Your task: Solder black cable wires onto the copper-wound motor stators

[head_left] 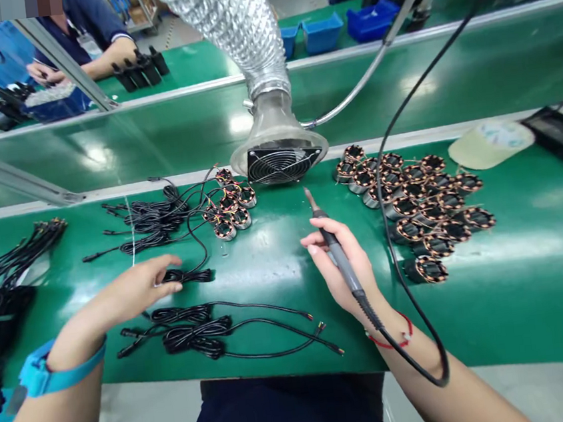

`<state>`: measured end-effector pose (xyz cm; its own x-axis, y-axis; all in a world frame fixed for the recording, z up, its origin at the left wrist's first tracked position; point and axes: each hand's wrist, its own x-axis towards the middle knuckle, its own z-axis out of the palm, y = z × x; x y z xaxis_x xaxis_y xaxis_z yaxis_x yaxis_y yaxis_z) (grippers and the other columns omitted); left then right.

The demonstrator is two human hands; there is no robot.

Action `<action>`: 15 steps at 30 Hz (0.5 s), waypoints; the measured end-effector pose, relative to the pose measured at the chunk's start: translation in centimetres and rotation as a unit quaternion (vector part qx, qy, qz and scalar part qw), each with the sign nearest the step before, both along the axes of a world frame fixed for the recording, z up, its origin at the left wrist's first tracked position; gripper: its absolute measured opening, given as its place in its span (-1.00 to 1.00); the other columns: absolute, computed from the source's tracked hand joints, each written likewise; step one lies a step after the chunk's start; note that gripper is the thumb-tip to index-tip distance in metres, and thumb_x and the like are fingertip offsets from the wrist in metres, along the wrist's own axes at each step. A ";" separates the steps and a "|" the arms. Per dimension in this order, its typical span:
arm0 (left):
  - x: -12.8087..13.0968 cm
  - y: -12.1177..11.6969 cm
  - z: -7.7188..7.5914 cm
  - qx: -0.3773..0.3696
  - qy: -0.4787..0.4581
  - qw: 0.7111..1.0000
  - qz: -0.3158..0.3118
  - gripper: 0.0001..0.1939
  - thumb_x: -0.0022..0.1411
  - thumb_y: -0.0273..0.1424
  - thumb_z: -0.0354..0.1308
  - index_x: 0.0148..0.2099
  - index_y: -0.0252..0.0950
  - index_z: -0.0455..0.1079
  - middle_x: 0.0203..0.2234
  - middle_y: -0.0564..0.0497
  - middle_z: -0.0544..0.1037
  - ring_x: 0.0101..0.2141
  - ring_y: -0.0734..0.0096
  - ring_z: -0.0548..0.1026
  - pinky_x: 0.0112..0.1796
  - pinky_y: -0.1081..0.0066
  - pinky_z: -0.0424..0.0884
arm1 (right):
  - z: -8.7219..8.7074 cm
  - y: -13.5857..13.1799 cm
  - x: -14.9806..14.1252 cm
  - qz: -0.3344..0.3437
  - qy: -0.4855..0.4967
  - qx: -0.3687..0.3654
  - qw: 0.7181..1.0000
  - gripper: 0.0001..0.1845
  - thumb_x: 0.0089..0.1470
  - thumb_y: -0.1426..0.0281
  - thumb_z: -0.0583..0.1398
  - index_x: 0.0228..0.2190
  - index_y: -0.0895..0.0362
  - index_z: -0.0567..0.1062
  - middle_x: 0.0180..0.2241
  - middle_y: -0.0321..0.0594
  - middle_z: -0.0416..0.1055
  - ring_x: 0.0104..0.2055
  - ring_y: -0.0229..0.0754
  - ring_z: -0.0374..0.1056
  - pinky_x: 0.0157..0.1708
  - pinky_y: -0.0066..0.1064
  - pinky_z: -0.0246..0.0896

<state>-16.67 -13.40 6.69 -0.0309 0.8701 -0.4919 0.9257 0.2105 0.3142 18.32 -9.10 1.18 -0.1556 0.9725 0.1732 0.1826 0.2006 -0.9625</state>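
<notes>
The right hand (360, 266) grips a slim black soldering iron (320, 215) in a pen hold, fingers curled about the handle, with the pointed tip raised and touching no part. The left hand (133, 290) is open, fingers extended and holding nothing, just beside a coiled black cable (190, 276); contact with the coil is possible, but this view cannot confirm it. Two further coiled black cables (196, 331) lie nearer the person on the green conveyor belt (271, 306). Copper-wound cylindrical stators (414, 207) stand massed to the right of the iron. A smaller group of stators with coloured leads (228, 206) sits left of the round grilled fume-extractor fan (281, 165).
</notes>
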 end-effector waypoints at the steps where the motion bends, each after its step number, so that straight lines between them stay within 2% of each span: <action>1: -0.6 -0.9 -0.6 -0.011 0.014 1.000 -0.002 -0.53 0.16 -0.13 0.11 0.04 -0.27 0.36 -0.48 0.05 0.42 -0.48 0.32 0.37 -0.41 0.36 0.24 | -0.1 0.0 0.0 0.005 -0.004 0.000 1.000 -0.62 0.16 0.43 0.15 0.02 -0.04 0.33 -0.24 -0.32 0.49 -0.26 -0.31 0.43 -0.26 -0.47 0.35; 3: -1.7 -2.3 -1.2 0.008 0.052 0.998 0.022 -0.61 0.19 -0.19 0.06 0.00 -0.28 0.35 -0.43 0.00 0.45 -0.45 0.29 0.38 -0.37 0.37 0.24 | -0.2 0.0 0.0 0.009 -0.010 0.000 1.000 -0.63 0.17 0.43 0.15 0.01 -0.05 0.33 -0.24 -0.32 0.49 -0.27 -0.32 0.42 -0.26 -0.48 0.34; 5: -2.8 -3.1 -0.7 0.071 0.123 0.987 0.081 -0.68 0.22 -0.23 0.04 -0.03 -0.27 0.34 -0.42 0.00 0.43 -0.43 0.28 0.37 -0.38 0.41 0.18 | -0.3 0.1 -0.1 0.007 -0.016 0.002 1.000 -0.65 0.18 0.42 0.15 0.00 -0.06 0.34 -0.26 -0.33 0.50 -0.27 -0.32 0.42 -0.25 -0.48 0.33; 7: -3.4 -3.3 0.6 0.170 0.210 0.949 0.161 -0.69 0.25 -0.24 0.03 -0.02 -0.25 0.31 -0.43 0.03 0.36 -0.40 0.29 0.35 -0.41 0.45 0.09 | -0.4 0.1 -0.2 0.005 -0.023 0.006 1.000 -0.66 0.19 0.41 0.15 0.00 -0.06 0.34 -0.28 -0.34 0.50 -0.25 -0.32 0.43 -0.21 -0.46 0.33; 8: -3.3 -3.2 1.2 0.224 0.229 0.927 0.196 -0.70 0.25 -0.24 0.03 -0.01 -0.24 0.30 -0.44 0.05 0.32 -0.39 0.31 0.33 -0.41 0.47 0.07 | -0.5 0.1 -0.3 0.007 -0.026 0.009 1.000 -0.67 0.19 0.40 0.15 0.00 -0.06 0.34 -0.29 -0.35 0.51 -0.25 -0.31 0.44 -0.19 -0.45 0.34; 9: -3.0 -3.0 1.6 0.275 0.210 0.911 0.227 -0.70 0.24 -0.24 0.06 -0.02 -0.24 0.29 -0.45 0.07 0.30 -0.39 0.34 0.31 -0.40 0.48 0.08 | -0.5 0.1 -0.3 0.009 -0.030 0.011 0.999 -0.68 0.20 0.38 0.14 0.00 -0.05 0.35 -0.30 -0.35 0.51 -0.24 -0.31 0.45 -0.18 -0.45 0.34; 10: -2.3 -2.7 1.9 0.313 0.149 0.903 0.254 -0.70 0.20 -0.26 0.11 -0.04 -0.24 0.29 -0.45 0.09 0.28 -0.39 0.38 0.30 -0.40 0.48 0.10 | -0.6 0.0 -0.4 0.014 -0.033 0.014 0.999 -0.70 0.21 0.36 0.14 -0.01 -0.05 0.36 -0.31 -0.34 0.52 -0.25 -0.30 0.45 -0.18 -0.44 0.35; 11: -1.2 -2.2 1.9 0.335 0.043 0.900 0.276 -0.70 0.15 -0.28 0.16 -0.08 -0.24 0.30 -0.46 0.10 0.28 -0.42 0.42 0.29 -0.39 0.48 0.14 | -0.7 -0.1 -0.5 0.021 -0.034 0.014 0.999 -0.71 0.22 0.35 0.13 -0.01 -0.05 0.37 -0.32 -0.34 0.52 -0.26 -0.30 0.47 -0.19 -0.44 0.36; 12: 0.1 -1.6 1.6 0.338 -0.102 0.887 0.297 -0.69 0.08 -0.31 0.20 -0.12 -0.25 0.29 -0.46 0.10 0.30 -0.44 0.45 0.29 -0.40 0.47 0.17 | -0.8 -0.1 -0.5 0.030 -0.031 0.012 0.999 -0.72 0.23 0.33 0.13 -0.01 -0.04 0.38 -0.32 -0.33 0.53 -0.28 -0.30 0.48 -0.21 -0.44 0.38; 13: 1.8 -0.9 1.2 0.312 -0.253 0.860 0.314 -0.69 0.03 -0.33 0.22 -0.16 -0.27 0.30 -0.45 0.09 0.32 -0.46 0.47 0.29 -0.43 0.47 0.18 | -0.9 -0.2 -0.6 0.043 -0.026 0.010 0.999 -0.71 0.25 0.32 0.11 0.00 -0.03 0.38 -0.32 -0.32 0.54 -0.30 -0.30 0.49 -0.23 -0.43 0.40; 15: 5.4 0.5 0.1 0.218 -0.501 0.767 0.337 -0.70 -0.06 -0.38 0.21 -0.23 -0.30 0.29 -0.50 0.09 0.32 -0.53 0.52 0.25 -0.51 0.48 0.17 | -1.1 -0.4 -0.9 0.076 -0.015 0.007 0.997 -0.69 0.26 0.31 0.09 0.03 -0.02 0.36 -0.28 -0.28 0.56 -0.35 -0.31 0.50 -0.28 -0.43 0.43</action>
<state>-11.28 -12.86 6.83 -0.3429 0.9109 -0.2294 -0.0992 0.2077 0.9731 17.41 -9.47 0.10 -0.3054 0.9353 0.1789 0.1778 0.2406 -0.9542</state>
